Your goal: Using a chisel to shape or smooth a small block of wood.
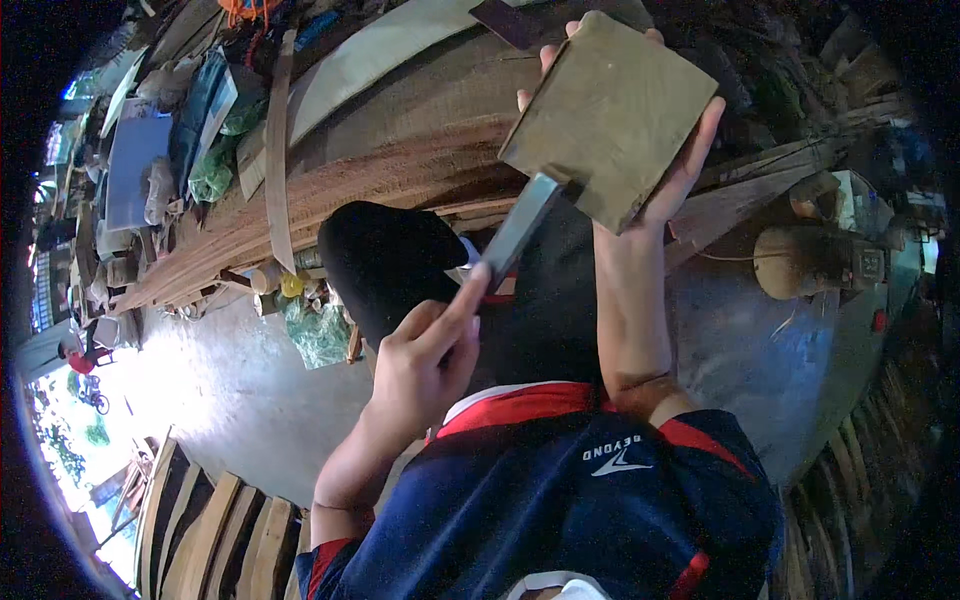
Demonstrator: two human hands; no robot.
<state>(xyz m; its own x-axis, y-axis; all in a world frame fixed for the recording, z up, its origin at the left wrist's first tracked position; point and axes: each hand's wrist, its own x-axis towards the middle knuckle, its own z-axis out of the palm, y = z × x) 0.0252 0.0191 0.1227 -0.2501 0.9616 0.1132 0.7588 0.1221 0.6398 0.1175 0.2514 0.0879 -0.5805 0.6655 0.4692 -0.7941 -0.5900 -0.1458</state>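
Held up on the right is a square, thin brown wooden board. My right hand supports it from behind, with fingertips curling over its far and right edges. My left hand is closed around a flat grey metal chisel, with the index finger stretched along the blade. The chisel's far end meets the near left edge of the board, beside a small dark notch. My fist hides the chisel's near end.
Beyond my knees lies a long, rough wooden plank with a curved pale strip on it. A blue-grey panel and plastic bags stand far left. Cut wood pieces lean at the near left. A round brown object sits on the right.
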